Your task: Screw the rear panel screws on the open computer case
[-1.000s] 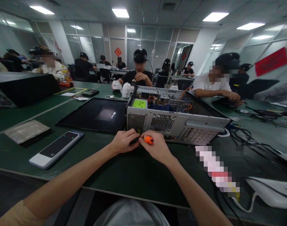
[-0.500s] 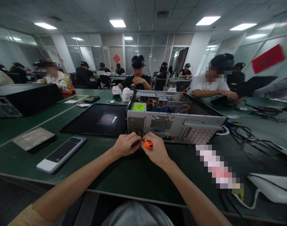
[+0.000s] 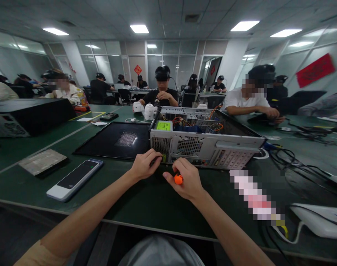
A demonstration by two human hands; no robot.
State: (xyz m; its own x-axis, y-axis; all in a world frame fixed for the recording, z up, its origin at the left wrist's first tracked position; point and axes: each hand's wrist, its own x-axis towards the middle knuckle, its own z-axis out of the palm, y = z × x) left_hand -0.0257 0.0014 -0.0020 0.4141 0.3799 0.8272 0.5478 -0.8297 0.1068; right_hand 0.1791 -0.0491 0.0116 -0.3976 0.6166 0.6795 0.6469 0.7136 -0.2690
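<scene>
A computer case [image 3: 209, 142] lies on its side in front of me, its rear panel facing me and its upper side uncovered, with wires and a power supply with a yellow-green label [image 3: 164, 126] inside. My left hand [image 3: 146, 163] is at the left end of the rear panel, thumb and fingers pinched together; what they hold, if anything, is hidden. My right hand [image 3: 188, 177] is wrapped around an orange-handled tool, probably a screwdriver [image 3: 178, 179], just before the panel, its thumb pointing left. The tool's shaft does not show. A black side panel [image 3: 110, 142] lies left of the case.
A phone-like device [image 3: 75, 180] and a flat metal drive [image 3: 43, 162] lie to the left. Another black case [image 3: 43, 116] stands farther left. Black cables [image 3: 292, 162] and a white device [image 3: 320, 220] are at right. People sit across the table.
My hands have moved apart. The left has risen slightly toward the rear panel, and the right has drawn a little right and down with the orange-handled tool, its thumb now stretched out.
</scene>
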